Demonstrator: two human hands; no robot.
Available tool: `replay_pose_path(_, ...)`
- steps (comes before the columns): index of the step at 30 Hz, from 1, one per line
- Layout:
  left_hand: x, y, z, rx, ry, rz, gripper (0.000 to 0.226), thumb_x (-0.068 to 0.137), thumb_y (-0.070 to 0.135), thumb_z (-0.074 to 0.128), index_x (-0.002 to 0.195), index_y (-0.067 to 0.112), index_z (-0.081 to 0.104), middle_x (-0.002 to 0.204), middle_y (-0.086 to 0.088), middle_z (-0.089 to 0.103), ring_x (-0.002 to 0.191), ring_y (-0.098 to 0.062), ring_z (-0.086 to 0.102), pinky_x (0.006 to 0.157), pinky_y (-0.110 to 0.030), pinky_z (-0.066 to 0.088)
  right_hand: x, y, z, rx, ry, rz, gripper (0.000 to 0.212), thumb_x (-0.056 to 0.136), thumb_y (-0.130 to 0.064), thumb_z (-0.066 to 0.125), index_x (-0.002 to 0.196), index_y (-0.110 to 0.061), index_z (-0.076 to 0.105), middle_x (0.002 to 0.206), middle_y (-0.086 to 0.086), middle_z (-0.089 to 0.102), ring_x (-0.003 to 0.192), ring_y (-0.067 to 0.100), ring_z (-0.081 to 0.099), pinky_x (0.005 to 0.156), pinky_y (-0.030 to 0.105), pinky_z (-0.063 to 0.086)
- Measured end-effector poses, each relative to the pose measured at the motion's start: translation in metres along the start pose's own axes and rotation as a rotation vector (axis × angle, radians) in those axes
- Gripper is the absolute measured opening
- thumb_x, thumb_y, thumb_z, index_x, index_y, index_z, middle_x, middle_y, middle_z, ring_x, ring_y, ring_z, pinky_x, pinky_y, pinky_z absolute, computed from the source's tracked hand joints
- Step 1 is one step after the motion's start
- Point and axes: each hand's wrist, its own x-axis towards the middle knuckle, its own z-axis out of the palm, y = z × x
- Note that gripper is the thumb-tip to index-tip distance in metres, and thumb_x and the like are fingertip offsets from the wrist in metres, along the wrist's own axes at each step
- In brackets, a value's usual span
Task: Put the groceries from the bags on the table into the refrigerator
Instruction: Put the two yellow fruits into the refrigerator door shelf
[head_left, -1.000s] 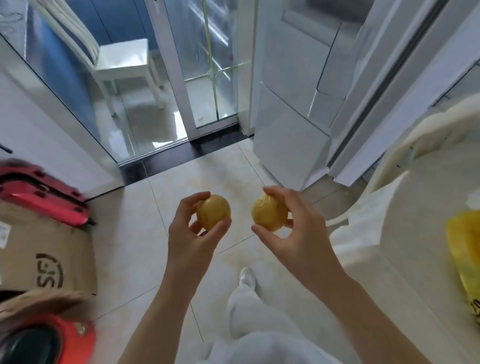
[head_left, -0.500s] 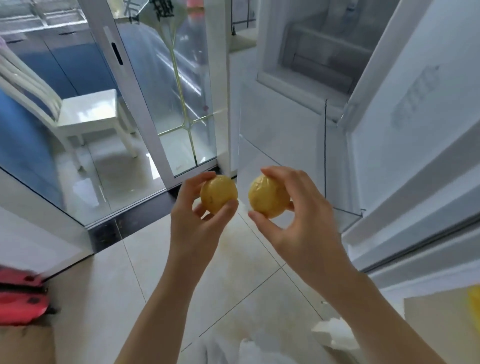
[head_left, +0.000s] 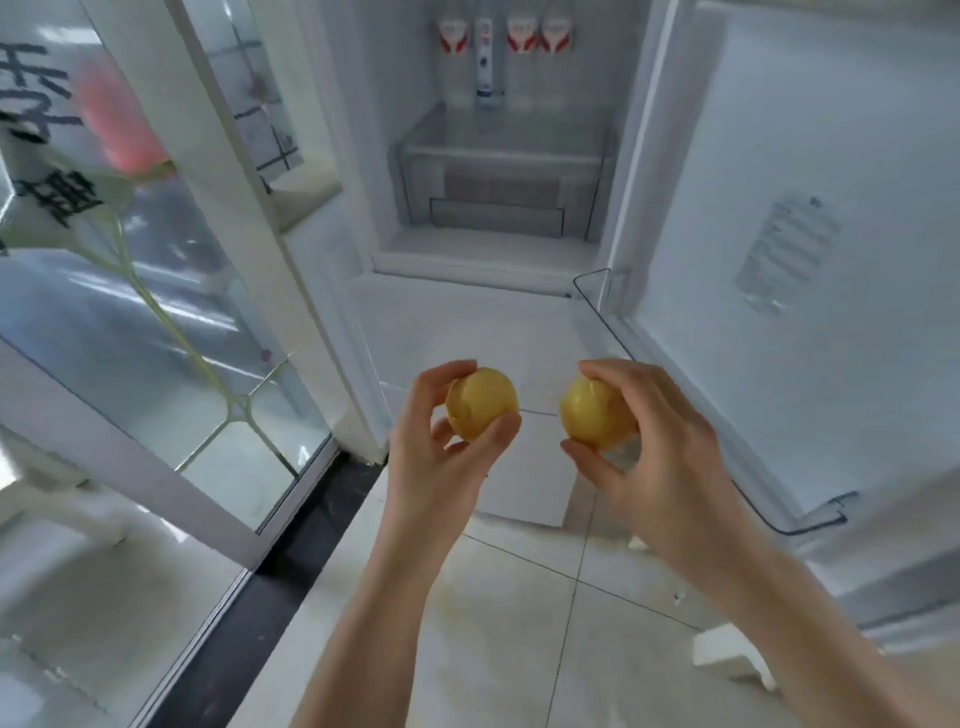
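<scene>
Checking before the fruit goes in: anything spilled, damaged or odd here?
Nothing stands out. Each hand, left and right, holds an intact yellow fruit; the fridge stands open, bottles upright.

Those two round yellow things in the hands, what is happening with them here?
A person stands before an open white refrigerator. The left hand holds one round yellow fruit and the right hand holds another round yellow fruit. Neither is inside yet. Red-and-white cartons stand on a shelf inside.

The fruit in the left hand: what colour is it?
Yellow fruit, seen in the head view.
</scene>
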Motion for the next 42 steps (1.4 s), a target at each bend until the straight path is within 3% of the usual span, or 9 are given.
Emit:
replay_pose_path(5,0.049,-0.003,-0.005,0.051,-0.168,-0.002,0.046,0.077,0.008,0.079,0.109,0.034,0.059,0.103,0.014,0.061,0.082,-0.004,0.066,0.057,-0.015,0.048,0.011,-0.003,0.01,-0.107,0.081,0.141,0.057,0.074,-0.016,0.081,0.124,-0.018,0.055,0.12,-0.006,0.054,0.099,0.004,0.055,0.084,0.012,0.045)
replay_pose_path(9,0.086,-0.008,0.012,0.091,-0.299,0.015,0.047,0.076,0.01,0.08,0.109,0.036,0.058,0.111,0.011,0.06,0.087,-0.01,0.067,0.059,-0.017,0.049,0.019,0.005,0.008,-0.156,0.153,0.244,0.056,0.076,-0.017,0.079,0.125,-0.023,0.053,0.12,-0.009,0.052,0.099,0.0,0.051,0.084,0.002,0.037)
replay_pose_path(15,0.143,-0.019,0.057,0.173,-0.478,0.116,0.047,0.077,0.013,0.08,0.112,0.034,0.057,0.11,0.015,0.058,0.089,-0.013,0.065,0.066,-0.022,0.054,0.039,0.038,0.005,-0.263,0.234,0.294,0.057,0.074,-0.015,0.08,0.124,-0.02,0.054,0.119,-0.008,0.051,0.096,-0.003,0.047,0.084,-0.001,0.035)
replay_pose_path(18,0.173,-0.024,0.077,0.227,-0.543,0.172,0.049,0.077,0.014,0.08,0.115,0.034,0.057,0.112,0.017,0.058,0.093,-0.013,0.064,0.074,-0.027,0.057,0.056,0.057,0.003,-0.299,0.224,0.333,0.058,0.074,-0.018,0.081,0.124,-0.023,0.052,0.122,-0.008,0.051,0.096,0.0,0.049,0.083,0.003,0.038)
replay_pose_path(21,0.202,-0.026,0.093,0.28,-0.644,0.19,0.048,0.078,0.017,0.08,0.115,0.036,0.056,0.111,0.019,0.058,0.097,-0.011,0.063,0.08,-0.029,0.057,0.076,0.071,0.0,-0.31,0.234,0.361,0.056,0.074,-0.023,0.08,0.124,-0.021,0.054,0.121,-0.005,0.052,0.096,0.007,0.054,0.082,0.02,0.049)
replay_pose_path(28,0.25,-0.034,0.13,0.537,-0.926,0.344,0.049,0.08,0.023,0.078,0.121,0.034,0.054,0.116,0.011,0.056,0.098,-0.007,0.055,0.084,-0.022,0.051,0.092,0.085,0.002,-0.365,0.182,0.539,0.055,0.079,-0.031,0.075,0.127,-0.026,0.05,0.117,-0.006,0.052,0.096,0.013,0.054,0.083,0.032,0.051)
replay_pose_path(35,0.266,-0.04,0.15,0.831,-1.288,0.426,0.052,0.082,0.024,0.075,0.128,0.03,0.052,0.12,0.003,0.054,0.106,-0.014,0.049,0.087,-0.025,0.04,0.1,0.088,0.019,-0.33,0.065,0.839,0.06,0.084,-0.036,0.068,0.137,-0.022,0.042,0.125,-0.003,0.052,0.111,0.015,0.051,0.088,0.024,0.04)
replay_pose_path(38,0.273,-0.038,0.158,0.919,-1.389,0.433,0.053,0.081,0.026,0.075,0.129,0.03,0.051,0.123,0.004,0.053,0.111,-0.016,0.049,0.09,-0.026,0.04,0.106,0.094,0.021,-0.18,0.041,0.986,0.056,0.081,-0.034,0.07,0.131,-0.022,0.049,0.112,-0.004,0.059,0.099,0.012,0.056,0.084,0.023,0.043)
replay_pose_path(42,0.278,-0.039,0.169,1.054,-1.46,0.388,0.054,0.081,0.031,0.073,0.131,0.031,0.051,0.126,0.006,0.055,0.111,-0.017,0.052,0.09,-0.029,0.045,0.112,0.1,0.027,-0.213,0.053,0.99,0.053,0.079,-0.026,0.071,0.128,-0.019,0.054,0.106,-0.003,0.06,0.1,0.015,0.057,0.085,0.024,0.046)
